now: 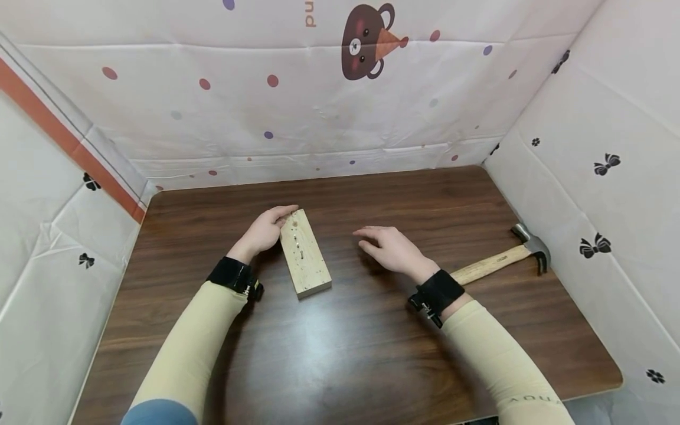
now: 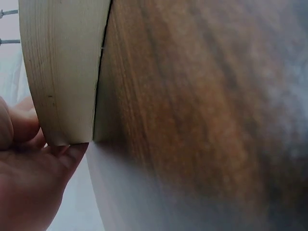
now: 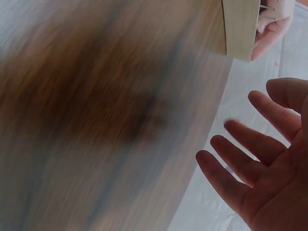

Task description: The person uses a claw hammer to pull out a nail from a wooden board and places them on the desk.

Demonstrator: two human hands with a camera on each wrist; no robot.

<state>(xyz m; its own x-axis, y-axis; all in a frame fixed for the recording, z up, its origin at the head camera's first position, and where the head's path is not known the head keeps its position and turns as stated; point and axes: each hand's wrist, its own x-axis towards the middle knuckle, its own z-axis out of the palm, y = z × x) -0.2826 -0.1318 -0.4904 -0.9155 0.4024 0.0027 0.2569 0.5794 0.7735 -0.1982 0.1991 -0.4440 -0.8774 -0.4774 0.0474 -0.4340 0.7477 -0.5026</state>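
Note:
A pale wooden block (image 1: 309,262) lies flat on the brown table, left of centre, its long side running away from me. Several nails (image 1: 298,243) stand up in a row from its top face; two show edge-on in the left wrist view. My left hand (image 1: 262,232) grips the far left corner of the block, fingers at the far end and thumb by the top edge. Over the table to the right of the block, my right hand (image 1: 393,248) hovers with relaxed, spread fingers (image 3: 224,168) and holds nothing.
A claw hammer (image 1: 494,264) lies at the right, head toward the right edge; its handle end is hidden behind my right wrist. The table (image 1: 345,360) is bordered by white patterned sheets (image 1: 319,118) at the back and both sides.

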